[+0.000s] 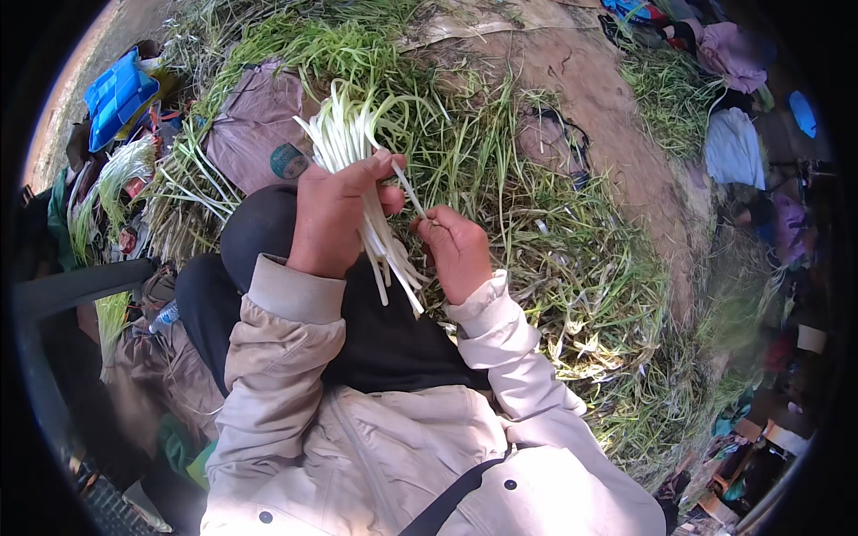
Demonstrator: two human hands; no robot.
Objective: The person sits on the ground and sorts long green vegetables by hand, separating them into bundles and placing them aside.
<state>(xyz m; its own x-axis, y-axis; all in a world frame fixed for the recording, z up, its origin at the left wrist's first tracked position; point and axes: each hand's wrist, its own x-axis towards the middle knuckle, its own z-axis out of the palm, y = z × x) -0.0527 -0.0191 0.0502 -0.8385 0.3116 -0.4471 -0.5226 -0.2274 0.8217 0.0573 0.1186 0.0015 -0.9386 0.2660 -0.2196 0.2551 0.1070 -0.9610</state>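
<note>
My left hand (328, 211) is closed around a bunch of pale, chive-like stalks (343, 137). Their curled leafy ends point away from me, and the straight white ends hang over my dark-trousered lap. A single stalk (410, 191) slants out of the bunch under my left thumb. Its lower end is pinched between the thumb and fingers of my right hand (459, 251). Just beyond my left wrist, a small dark green roll (288, 161) lies on a brownish-pink cloth (251, 127). More cut stalks (177, 218) are heaped left of my knee.
Loose green leaves (570, 268) cover the ground in front and to the right. At left are a blue bag (120, 97), a pale bundle of stalks (127, 174) and a plastic bottle (164, 316). Another person (730, 57) in pink is at the upper right, near a white sack (734, 147).
</note>
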